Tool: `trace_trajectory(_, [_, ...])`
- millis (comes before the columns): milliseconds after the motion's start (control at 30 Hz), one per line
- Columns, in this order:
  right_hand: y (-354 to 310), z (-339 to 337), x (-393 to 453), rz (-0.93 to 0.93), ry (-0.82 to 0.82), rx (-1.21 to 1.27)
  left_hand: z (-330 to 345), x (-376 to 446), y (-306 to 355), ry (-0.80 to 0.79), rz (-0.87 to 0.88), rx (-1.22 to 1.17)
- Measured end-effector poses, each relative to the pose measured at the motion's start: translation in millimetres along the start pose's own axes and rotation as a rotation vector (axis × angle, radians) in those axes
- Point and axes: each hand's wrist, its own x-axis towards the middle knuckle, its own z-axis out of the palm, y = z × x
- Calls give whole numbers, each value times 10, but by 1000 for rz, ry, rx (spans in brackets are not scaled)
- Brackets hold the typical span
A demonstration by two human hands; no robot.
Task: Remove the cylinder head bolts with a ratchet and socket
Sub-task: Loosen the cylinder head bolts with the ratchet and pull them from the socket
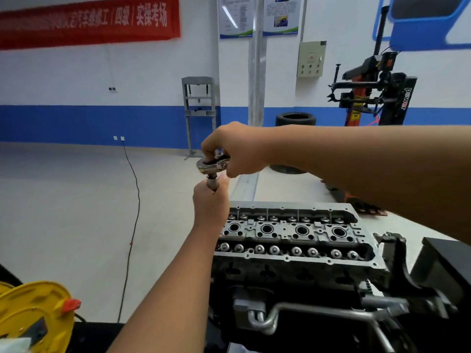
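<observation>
While raised above the cylinder head (293, 235): right hand (237, 151) gripping ratchet (212, 164), left hand (211, 200) gripping socket (212, 183).

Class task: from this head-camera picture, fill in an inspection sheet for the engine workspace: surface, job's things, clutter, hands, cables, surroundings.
Surface: cylinder head sits on the engine; stand mostly hidden.
Job's things: ratchet with socket attached, held in the air above the head's left end, not on a bolt.
Clutter: yellow cable reel at lower left.
Hands: right hand grips the ratchet; left hand grips the socket.
Cables: black cable runs across the floor from a wall socket.
Surroundings: tyre changer, tyre, grey press frame, red banner.
</observation>
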Motion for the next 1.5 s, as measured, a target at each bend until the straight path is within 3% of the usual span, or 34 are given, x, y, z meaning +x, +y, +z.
trace_trajectory(133, [3, 78, -53, -159, 55, -12, -103, -56, 2, -12, -4, -56])
trace_trajectory(300, [90, 218, -40, -202, 124, 54, -211, -84, 53, -28, -47, -121])
trace_trajectory(533, [-149, 458, -111, -50, 211, 184, -170, -82, 87, 66, -100, -111])
trace_trajectory(800, [-110, 542, -159, 100, 201, 124, -16, -105, 146, -4, -50, -49])
trace_trajectory(1067, [-28, 703, -46, 123, 396, -275, -57, 16, 118, -53, -83, -48])
trace_trajectory(1233, [18, 691, 54, 109, 413, -462, 2, 76, 127, 1, -155, -123])
trace_trajectory(1500, [54, 646, 151, 104, 360, -479, 35, 103, 107, 42, -224, -99])
